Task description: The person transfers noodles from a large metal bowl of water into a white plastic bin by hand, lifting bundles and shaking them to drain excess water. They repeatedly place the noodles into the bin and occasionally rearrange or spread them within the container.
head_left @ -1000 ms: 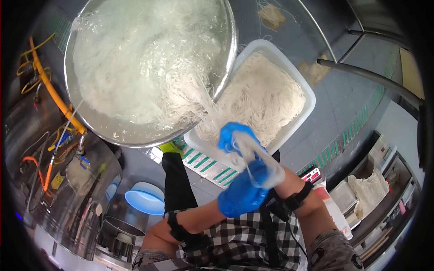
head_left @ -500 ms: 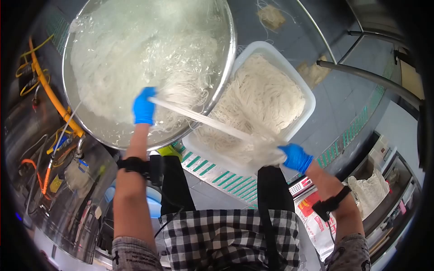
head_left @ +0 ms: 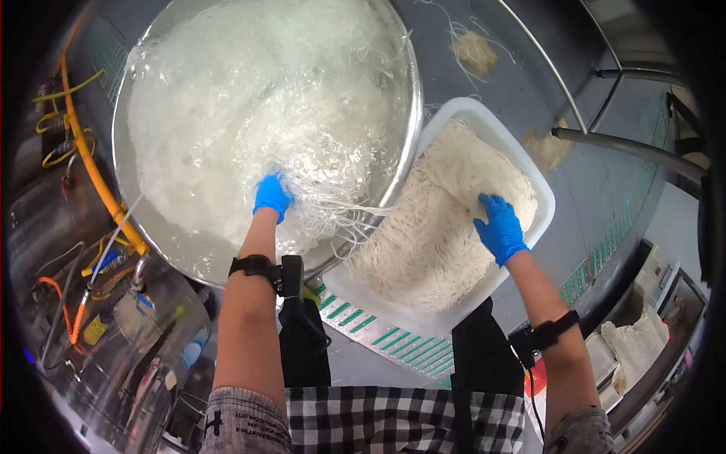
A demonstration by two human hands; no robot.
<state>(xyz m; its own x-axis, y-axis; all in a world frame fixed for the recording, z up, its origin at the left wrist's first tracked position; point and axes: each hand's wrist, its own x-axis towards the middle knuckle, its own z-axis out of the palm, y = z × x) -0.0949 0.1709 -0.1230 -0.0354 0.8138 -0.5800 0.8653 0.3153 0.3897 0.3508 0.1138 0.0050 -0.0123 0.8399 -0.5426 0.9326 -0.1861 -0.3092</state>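
Observation:
My left hand (head_left: 273,198), in a blue glove, dips into the water of a large round metal vat (head_left: 416,98). Its fingertips are hidden among pale noodles (head_left: 321,178); whether they grip any cannot be seen. Some strands trail from beside this hand over the vat's rim toward a white plastic tub (head_left: 546,198). Inside that tub lies a thick heap of off-white noodles (head_left: 435,227). My right hand (head_left: 501,229), also gloved in blue, rests on the right side of the heap with its fingers apart.
Yellow hose (head_left: 94,166) and metal fittings run along the left side. A metal-pipe frame (head_left: 628,144) stands at the upper right. Stray noodles lie near a brown scrap (head_left: 474,53) on the floor. Green-slotted drain grating (head_left: 393,333) passes below the tub.
The bundle stretched between my hands is no longer held up. My left hand has lowered into the water, and my right hand has moved up the tub and opened on the heap.

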